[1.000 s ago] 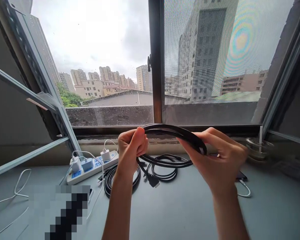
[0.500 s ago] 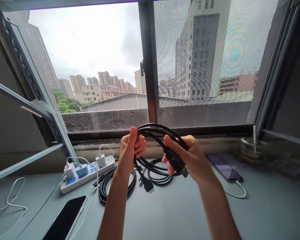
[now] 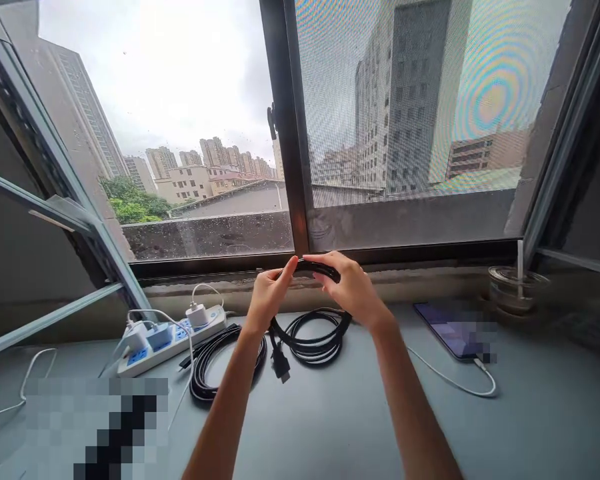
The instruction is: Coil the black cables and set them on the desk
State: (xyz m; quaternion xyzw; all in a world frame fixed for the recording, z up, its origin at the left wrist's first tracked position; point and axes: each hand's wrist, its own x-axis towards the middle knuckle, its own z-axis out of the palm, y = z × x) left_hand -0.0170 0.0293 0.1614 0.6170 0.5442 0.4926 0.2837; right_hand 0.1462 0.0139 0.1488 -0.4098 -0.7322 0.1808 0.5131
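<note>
Looped cable [image 3: 311, 266] held between left hand [image 3: 269, 299] and right hand [image 3: 351, 288], above the desk [image 3: 325, 427].
Each hand's grip is narrow, closed on the cable; a plug [image 3: 281, 366] hangs below the left. Behind lie two coils: one [image 3: 199, 388] partly hidden by the left forearm, another [image 3: 321, 362] beneath the loops.

A white power strip [image 3: 173, 349], a plugged-in phone [image 3: 443, 332] and a cup [image 3: 513, 293] sit below the window [image 3: 289, 133].

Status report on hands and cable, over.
Left hand, right hand: both holding looped black cable. Plug hangs below left hand. Another coil on desk nearby.
</note>
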